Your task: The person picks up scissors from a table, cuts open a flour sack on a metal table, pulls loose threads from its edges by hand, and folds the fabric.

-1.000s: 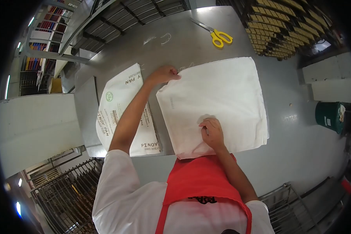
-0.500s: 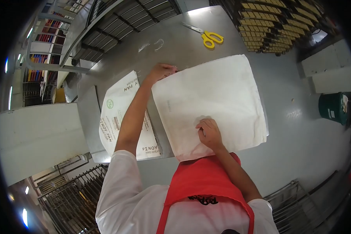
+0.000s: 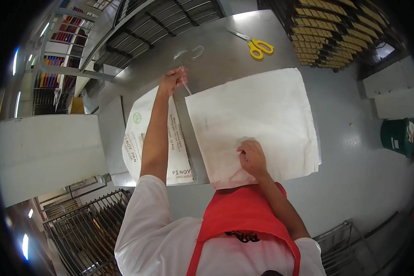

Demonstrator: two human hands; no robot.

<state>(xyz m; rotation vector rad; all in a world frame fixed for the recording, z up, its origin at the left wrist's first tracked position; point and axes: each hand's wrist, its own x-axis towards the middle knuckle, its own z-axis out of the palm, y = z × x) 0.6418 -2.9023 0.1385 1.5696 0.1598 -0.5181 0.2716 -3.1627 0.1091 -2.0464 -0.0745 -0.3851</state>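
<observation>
Fingers (image 3: 183, 73) pinch thread (image 3: 187, 87), left forearm (image 3: 155, 142) across printed sack (image 3: 178, 154).

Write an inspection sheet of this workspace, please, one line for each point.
Surface: grey metal table, shiny.
Main items: large white fabric sack, flat; white sack with printed letters, beside it, partly behind the left arm.
Clutter: yellow-handled metal scissors, loose white threads.
Hands: left hand pinches a thin pale thread by the large sack's corner; right hand on that sack, fingers curled, grip unclear.
Cables: nothing seen.
Surroundings: dark metal racks, green plastic bin.
</observation>
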